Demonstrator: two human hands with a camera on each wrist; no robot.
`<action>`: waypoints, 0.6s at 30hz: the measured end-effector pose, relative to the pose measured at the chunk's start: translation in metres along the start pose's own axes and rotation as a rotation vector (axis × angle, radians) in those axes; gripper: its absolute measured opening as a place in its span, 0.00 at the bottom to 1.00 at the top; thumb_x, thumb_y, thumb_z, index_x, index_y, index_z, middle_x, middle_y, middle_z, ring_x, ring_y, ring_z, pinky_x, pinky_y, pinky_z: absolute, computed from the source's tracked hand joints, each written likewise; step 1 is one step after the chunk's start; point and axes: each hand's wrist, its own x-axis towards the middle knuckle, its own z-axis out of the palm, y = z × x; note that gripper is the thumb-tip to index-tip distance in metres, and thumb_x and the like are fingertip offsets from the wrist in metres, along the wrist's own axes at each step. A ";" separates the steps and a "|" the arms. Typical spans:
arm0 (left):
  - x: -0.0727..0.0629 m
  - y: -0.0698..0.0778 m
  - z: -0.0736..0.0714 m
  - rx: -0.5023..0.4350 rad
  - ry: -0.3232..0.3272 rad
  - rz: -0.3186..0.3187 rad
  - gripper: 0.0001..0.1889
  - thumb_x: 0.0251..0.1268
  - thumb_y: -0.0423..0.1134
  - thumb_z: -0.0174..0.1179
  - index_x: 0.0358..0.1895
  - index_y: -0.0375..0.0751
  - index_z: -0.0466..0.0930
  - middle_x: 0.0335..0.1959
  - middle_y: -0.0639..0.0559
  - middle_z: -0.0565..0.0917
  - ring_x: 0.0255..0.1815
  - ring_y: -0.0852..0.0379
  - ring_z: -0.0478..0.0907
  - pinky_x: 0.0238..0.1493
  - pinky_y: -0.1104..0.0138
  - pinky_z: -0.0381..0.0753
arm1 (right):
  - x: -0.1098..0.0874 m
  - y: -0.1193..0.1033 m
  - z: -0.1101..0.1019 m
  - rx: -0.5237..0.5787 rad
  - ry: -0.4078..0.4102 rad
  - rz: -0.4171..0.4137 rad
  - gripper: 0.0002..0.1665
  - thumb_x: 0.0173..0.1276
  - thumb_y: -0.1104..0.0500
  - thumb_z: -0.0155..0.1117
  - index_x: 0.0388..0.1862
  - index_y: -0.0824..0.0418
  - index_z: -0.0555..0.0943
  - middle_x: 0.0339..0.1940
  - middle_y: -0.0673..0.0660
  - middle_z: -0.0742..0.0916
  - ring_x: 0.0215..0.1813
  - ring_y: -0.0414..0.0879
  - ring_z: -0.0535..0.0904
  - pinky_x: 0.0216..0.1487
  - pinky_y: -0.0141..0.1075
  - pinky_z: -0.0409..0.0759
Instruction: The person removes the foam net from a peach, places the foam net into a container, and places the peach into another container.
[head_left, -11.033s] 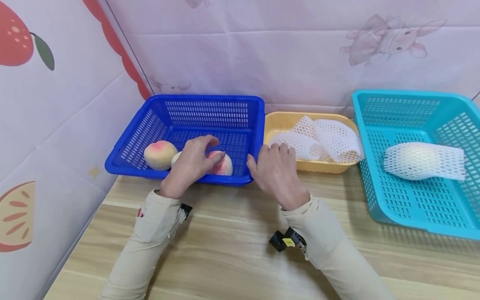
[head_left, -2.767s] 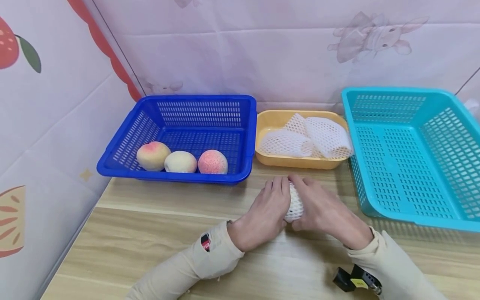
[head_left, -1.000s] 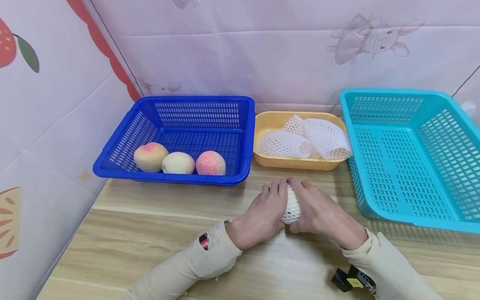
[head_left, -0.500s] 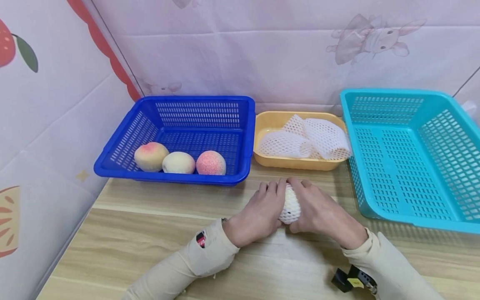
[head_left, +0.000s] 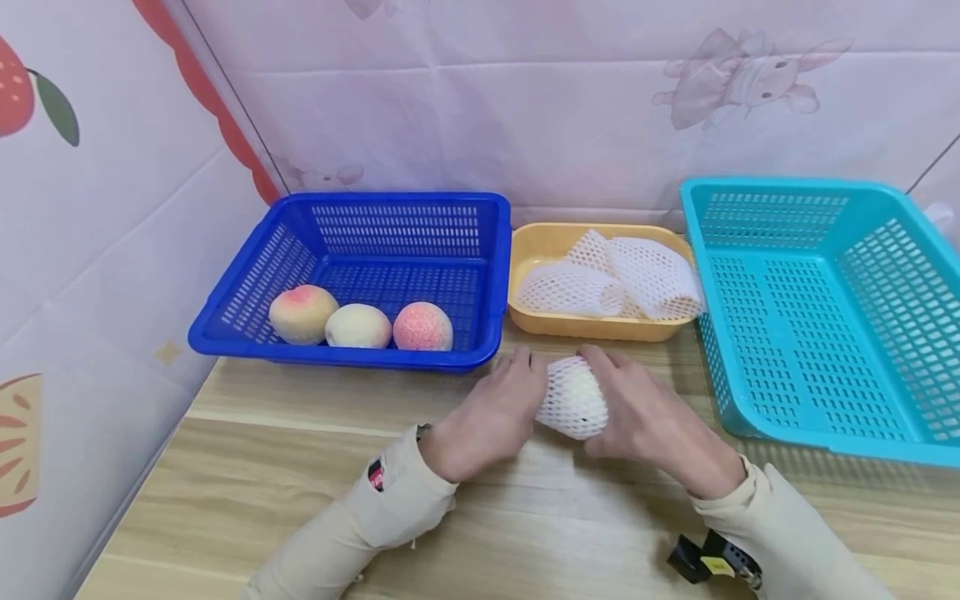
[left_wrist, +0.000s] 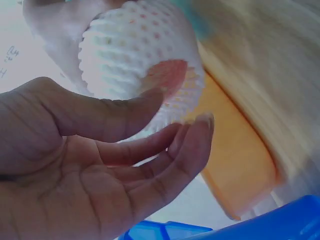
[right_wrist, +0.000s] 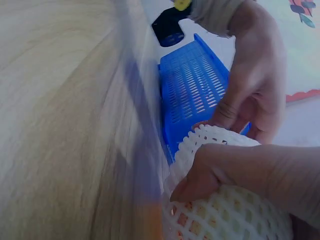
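A peach in a white foam net (head_left: pixel 573 398) is between both hands over the table, in front of the yellow tray. My right hand (head_left: pixel 641 412) grips its right side, thumb pressed on the net in the right wrist view. My left hand (head_left: pixel 491 412) is at the left end, thumb and fingertips pinching the net's edge. In the left wrist view a red patch of peach (left_wrist: pixel 172 75) shows bare at the net's opening. Three more peaches lie in the blue basket (head_left: pixel 345 357): a yellow-pink peach (head_left: pixel 303 315), a pale peach (head_left: pixel 358 326) and a speckled pink peach (head_left: pixel 423 326).
The yellow tray (head_left: pixel 592 327) holds loose white foam nets (head_left: pixel 652 275) and stands between the blue basket and a teal basket (head_left: pixel 780 333) on the right. A patterned cloth wall (head_left: pixel 465 125) rises behind them. The wooden table (head_left: pixel 300 467) extends toward me.
The netted peach that lay in the teal basket 11 seconds ago is now between my hands. Over the last half second my left hand moves left, uncovering more of the net.
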 end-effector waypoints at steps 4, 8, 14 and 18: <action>-0.001 -0.002 -0.006 -0.097 -0.033 -0.004 0.13 0.58 0.26 0.60 0.47 0.32 0.73 0.38 0.44 0.75 0.38 0.49 0.75 0.39 0.62 0.80 | -0.002 -0.005 -0.004 -0.022 0.034 -0.020 0.59 0.26 0.57 0.85 0.62 0.65 0.67 0.46 0.65 0.81 0.42 0.54 0.80 0.39 0.47 0.83; 0.001 -0.007 -0.013 -0.221 -0.002 0.021 0.08 0.60 0.25 0.58 0.43 0.34 0.77 0.36 0.45 0.77 0.39 0.50 0.77 0.40 0.61 0.79 | -0.004 -0.010 -0.012 -0.048 0.057 -0.010 0.60 0.26 0.57 0.85 0.63 0.64 0.66 0.45 0.65 0.80 0.40 0.54 0.79 0.37 0.48 0.82; 0.006 -0.017 -0.029 -0.482 0.060 0.066 0.06 0.65 0.25 0.54 0.43 0.32 0.77 0.37 0.46 0.80 0.39 0.53 0.77 0.42 0.66 0.78 | -0.007 -0.016 -0.031 -0.071 0.097 -0.028 0.59 0.27 0.57 0.84 0.63 0.62 0.66 0.46 0.64 0.80 0.42 0.55 0.79 0.39 0.50 0.81; 0.008 -0.022 -0.036 -0.672 0.042 0.070 0.13 0.66 0.26 0.54 0.53 0.29 0.74 0.45 0.41 0.82 0.44 0.52 0.80 0.45 0.72 0.78 | -0.007 -0.020 -0.044 -0.078 0.115 -0.039 0.60 0.28 0.56 0.84 0.64 0.63 0.65 0.47 0.66 0.80 0.43 0.57 0.79 0.39 0.52 0.81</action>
